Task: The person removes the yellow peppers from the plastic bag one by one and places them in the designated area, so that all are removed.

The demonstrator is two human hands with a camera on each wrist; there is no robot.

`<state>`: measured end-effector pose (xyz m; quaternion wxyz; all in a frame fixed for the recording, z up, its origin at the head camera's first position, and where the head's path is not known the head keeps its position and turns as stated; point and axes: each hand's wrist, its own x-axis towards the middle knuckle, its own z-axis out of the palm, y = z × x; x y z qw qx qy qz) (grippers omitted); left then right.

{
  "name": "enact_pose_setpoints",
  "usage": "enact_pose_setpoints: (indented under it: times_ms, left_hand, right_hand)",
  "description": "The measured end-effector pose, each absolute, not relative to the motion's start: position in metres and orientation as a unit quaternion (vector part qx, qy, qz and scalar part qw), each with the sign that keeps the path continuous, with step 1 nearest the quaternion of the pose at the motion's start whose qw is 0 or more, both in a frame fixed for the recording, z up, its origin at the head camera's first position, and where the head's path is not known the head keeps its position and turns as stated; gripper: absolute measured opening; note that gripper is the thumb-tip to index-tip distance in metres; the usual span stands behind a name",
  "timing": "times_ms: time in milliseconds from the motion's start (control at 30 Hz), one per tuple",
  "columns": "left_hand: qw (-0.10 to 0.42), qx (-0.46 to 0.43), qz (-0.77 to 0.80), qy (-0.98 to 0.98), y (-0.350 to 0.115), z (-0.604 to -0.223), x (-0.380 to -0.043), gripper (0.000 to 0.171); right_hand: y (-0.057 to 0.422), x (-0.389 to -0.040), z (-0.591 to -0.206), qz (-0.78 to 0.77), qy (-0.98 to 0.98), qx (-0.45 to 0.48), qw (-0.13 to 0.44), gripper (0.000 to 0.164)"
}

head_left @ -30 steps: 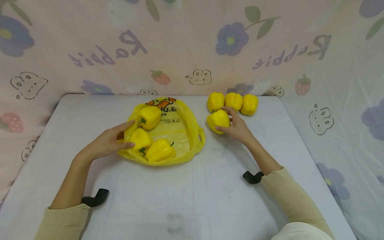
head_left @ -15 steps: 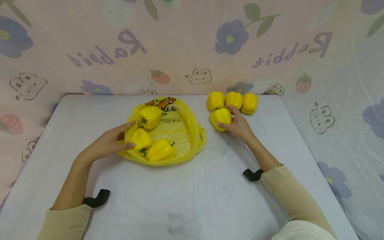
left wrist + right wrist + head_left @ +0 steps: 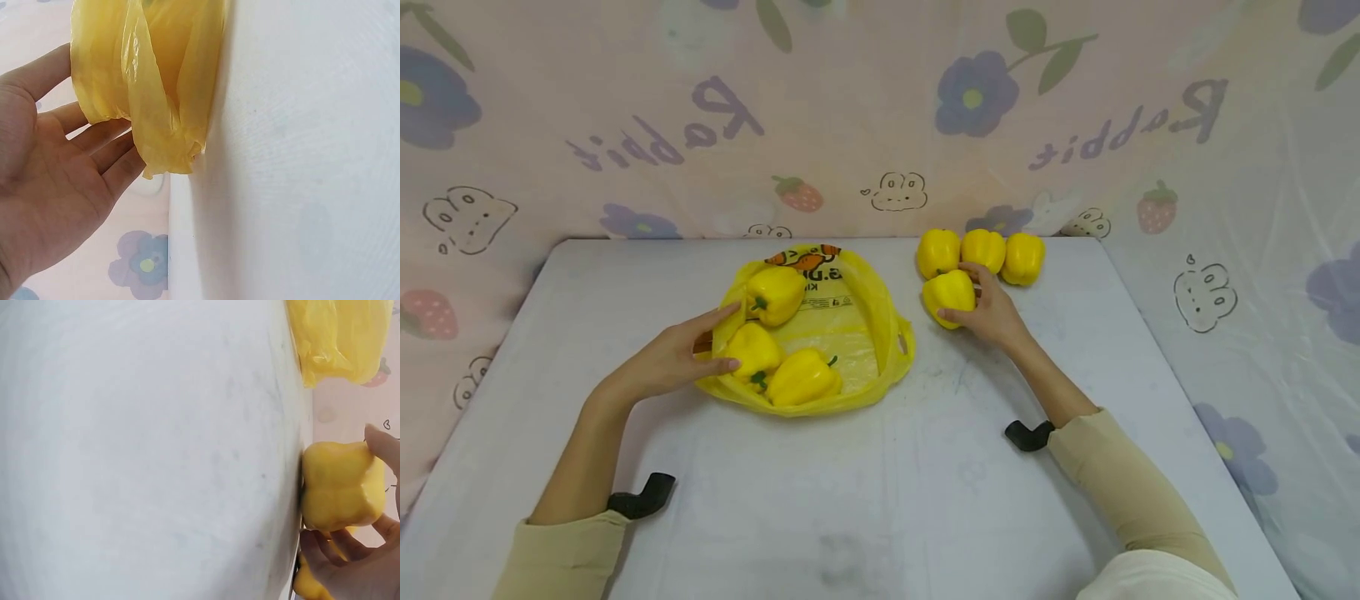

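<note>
My left hand (image 3: 673, 354) holds the left side of a yellow plastic bag (image 3: 865, 392), thumb and index finger spread at its rim. In the left wrist view the fingertips pass behind the bag's crumpled wall (image 3: 150, 94). Inside lie three yellow bell peppers: one at the back (image 3: 778, 292), one by my thumb (image 3: 756, 346) and one in front (image 3: 805, 377). To the right of the bag, my right hand (image 3: 996, 312) grips another yellow bell pepper (image 3: 947, 296) between thumb and fingers. The right wrist view shows that pepper (image 3: 340, 484) right at the tabletop, stem hidden.
Behind the held pepper, three more yellow bell peppers stand in a row: left (image 3: 938, 252), middle (image 3: 983, 250) and right (image 3: 1024, 258). The white table (image 3: 880, 500) ends at a patterned curtain (image 3: 850, 108). Black curved pieces (image 3: 643, 496) stick out at both cuffs.
Over the first half second my right hand shifts the gripped pepper slightly back and right, closer to the row. Since then it has barely moved. The left hand stays at the bag.
</note>
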<state>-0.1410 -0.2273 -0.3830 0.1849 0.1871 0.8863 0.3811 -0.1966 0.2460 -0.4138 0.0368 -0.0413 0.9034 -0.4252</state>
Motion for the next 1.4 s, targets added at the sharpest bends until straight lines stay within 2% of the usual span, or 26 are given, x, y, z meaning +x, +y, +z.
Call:
enact_pose_setpoints:
  times_ms: [167, 433, 833, 1000, 1400]
  left_hand:
    - [0.185, 0.185, 0.382, 0.887, -0.228, -0.383, -0.141, 0.084]
    - [0.185, 0.183, 0.38, 0.888, -0.228, -0.383, -0.14, 0.084]
    - [0.183, 0.192, 0.385, 0.884, -0.228, -0.384, -0.139, 0.084]
    - [0.182, 0.191, 0.384, 0.885, -0.228, -0.385, -0.139, 0.085]
    - [0.185, 0.19, 0.388, 0.883, -0.228, -0.384, -0.137, 0.085]
  right_hand:
    - [0.245, -0.196, -0.413, -0.438, 0.897, -0.047, 0.025, 0.091]
    - [0.238, -0.197, -0.404, -0.487, 0.869, -0.078, -0.041, 0.078]
    - [0.213, -0.195, -0.384, -0.461, 0.87, -0.157, -0.072, 0.074]
    - [0.201, -0.196, -0.378, -0.472, 0.858, -0.19, -0.076, 0.072]
    - [0.156, -0.205, -0.369, -0.483, 0.842, -0.24, -0.025, 0.075]
